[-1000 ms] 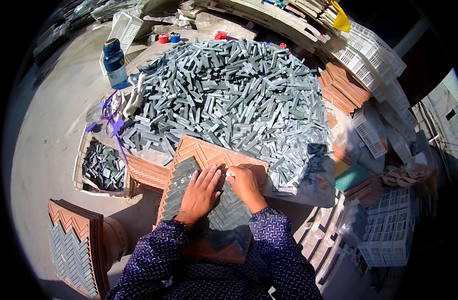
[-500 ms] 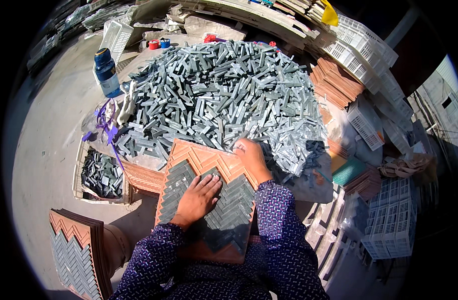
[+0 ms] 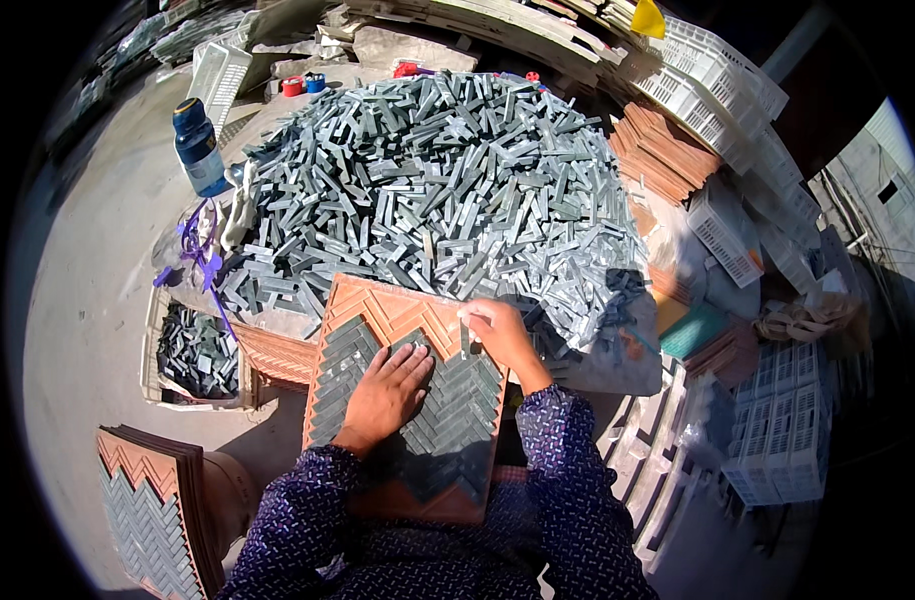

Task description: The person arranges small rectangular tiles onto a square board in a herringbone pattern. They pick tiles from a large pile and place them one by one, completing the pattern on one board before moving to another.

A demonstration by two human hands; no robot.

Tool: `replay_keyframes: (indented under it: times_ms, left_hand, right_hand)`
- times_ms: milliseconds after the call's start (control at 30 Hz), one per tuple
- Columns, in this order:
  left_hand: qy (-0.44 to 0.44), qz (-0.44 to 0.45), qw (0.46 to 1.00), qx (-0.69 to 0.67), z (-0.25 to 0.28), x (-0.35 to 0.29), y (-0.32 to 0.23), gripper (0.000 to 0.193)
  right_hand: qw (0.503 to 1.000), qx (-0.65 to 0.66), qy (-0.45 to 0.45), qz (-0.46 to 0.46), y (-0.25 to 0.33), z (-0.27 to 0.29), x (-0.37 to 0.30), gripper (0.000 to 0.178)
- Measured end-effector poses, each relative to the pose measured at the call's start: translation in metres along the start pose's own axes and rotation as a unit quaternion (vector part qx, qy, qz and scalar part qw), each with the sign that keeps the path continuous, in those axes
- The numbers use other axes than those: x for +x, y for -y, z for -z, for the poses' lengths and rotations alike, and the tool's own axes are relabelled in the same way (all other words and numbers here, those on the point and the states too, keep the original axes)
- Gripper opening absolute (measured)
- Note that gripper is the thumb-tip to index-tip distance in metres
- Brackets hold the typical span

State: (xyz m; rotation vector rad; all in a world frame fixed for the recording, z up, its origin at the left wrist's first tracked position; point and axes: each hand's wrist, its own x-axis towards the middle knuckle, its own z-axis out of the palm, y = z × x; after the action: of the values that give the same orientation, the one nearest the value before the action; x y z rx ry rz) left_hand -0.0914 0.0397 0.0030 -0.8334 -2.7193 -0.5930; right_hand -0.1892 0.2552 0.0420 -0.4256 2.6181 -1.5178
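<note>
- The right hand [image 3: 497, 332] has been brought back from the far edge of the grooved orange board [image 3: 372, 300] to its upper right part, and one grey strip [image 3: 464, 338] is now pinched by its fingers.
- By this, the strip is placed beside the bare grooves bordering the grey herringbone [image 3: 452, 420]; whether it is seated cannot be told.
- The left hand [image 3: 385, 395] is still laid flat on the herringbone, fingers extended, with nothing grasped.
- The board is seen overlapping the near edge of the desk [image 3: 602, 372], left of its near right corner.
- Counted: two hands, one board beneath them, one pinched strip.
- One bottle [image 3: 198, 150] is seen by the desk's left edge; two small round containers, one red [image 3: 293, 87] and one blue [image 3: 315, 83], are set near the far left corner.
- One crate [image 3: 197, 403] of strips is placed beside the near left corner.
- The loose strips [image 3: 427, 170] heaped across the desk are too many to be counted.
</note>
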Motion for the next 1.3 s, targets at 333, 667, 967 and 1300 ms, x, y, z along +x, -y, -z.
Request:
replay_keyframes:
  times_ms: [333,667,967,1300]
  left_hand:
    - [0.005,-0.002,1.000,0.012,0.002,0.001,0.000,0.049]
    - [0.030,0.005,0.999,0.016,-0.001,0.007,-0.004,0.050]
    - [0.015,-0.004,1.000,0.021,-0.001,0.001,0.000,0.052]
    - [-0.004,0.000,0.997,-0.074,0.014,-0.007,0.003,0.055]
  right_hand:
    - [0.936,0.276,-0.187,-0.110,-0.028,0.052,-0.035,0.014]
    - [0.899,0.346,-0.236,-0.126,-0.060,0.053,-0.080,0.021]
    - [0.942,-0.310,-0.053,0.118,0.001,-0.022,-0.077,0.075]
    - [0.975,-0.146,-0.165,0.040,-0.005,-0.043,-0.137,0.072]
